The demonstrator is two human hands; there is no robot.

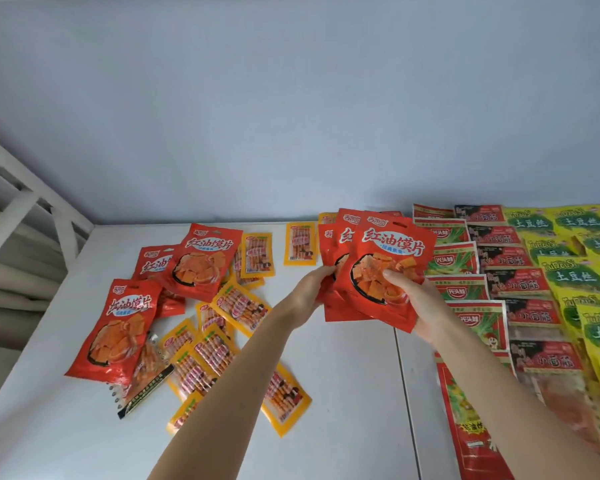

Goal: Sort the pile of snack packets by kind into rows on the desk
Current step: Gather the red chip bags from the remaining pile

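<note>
Both my hands hold a fanned stack of large red snack packets (388, 258) above the middle of the white desk (343, 358). My left hand (314, 289) grips the stack's left edge. My right hand (416, 299) grips its lower right, thumb on the front packet. To the left lies the unsorted pile: three more red packets (118, 323) and several small yellow packets (236, 306). One yellow packet (300, 242) lies alone near the wall.
Sorted rows fill the right of the desk: red-and-green packets (461, 289), dark red packets (520, 282) and yellow-green packets (575, 275). A long red packet (471, 427) lies at the front right. The wall stands behind, and a white frame (18, 199) is at the left.
</note>
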